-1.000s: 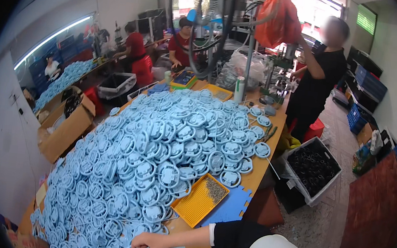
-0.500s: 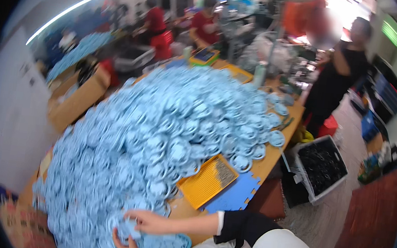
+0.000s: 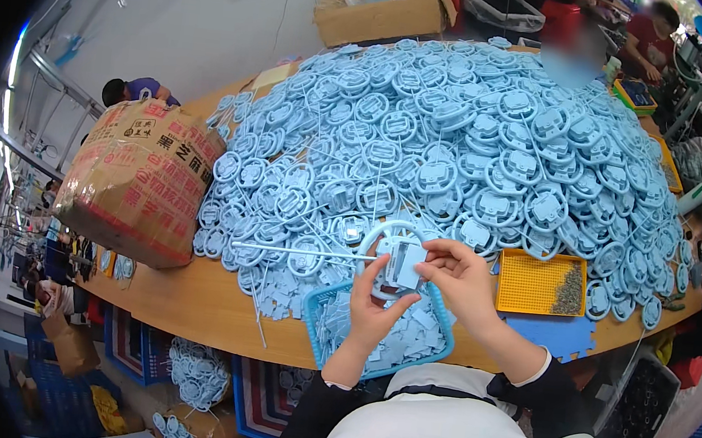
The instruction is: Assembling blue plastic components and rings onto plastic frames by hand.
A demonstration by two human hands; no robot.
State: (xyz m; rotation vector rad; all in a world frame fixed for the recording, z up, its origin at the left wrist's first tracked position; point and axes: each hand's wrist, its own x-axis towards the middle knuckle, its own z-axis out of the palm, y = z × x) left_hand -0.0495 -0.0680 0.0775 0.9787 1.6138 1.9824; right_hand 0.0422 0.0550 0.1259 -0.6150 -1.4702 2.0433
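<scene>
A light blue plastic ring-shaped part [image 3: 372, 240] with a boxy centre and a long thin rod is held up over the near edge of the table. My left hand [image 3: 372, 307] grips it from below, thumb and fingers on either side of the ring. At its centre, my right hand [image 3: 466, 284] pinches a small flat light blue cover [image 3: 411, 266] against the box. Under both hands stands a light blue basket [image 3: 311, 336] full of similar flat pieces [image 3: 403, 336]. A large heap of matching ring parts [image 3: 441, 173] spreads behind.
To the right lies a yellow tray [image 3: 522, 299] with small metal pieces [image 3: 567, 291], on a blue foam mat [image 3: 557, 333]. A taped cardboard box [image 3: 136, 184] stands at the left table edge. Crates [image 3: 259, 397] sit below the table. Another person [image 3: 650, 41] works at the far right.
My view has swung left, so the heap and yellow tray sit differently in it. Both hands now hold the ring part up above the basket, with the cover in my right fingers.
</scene>
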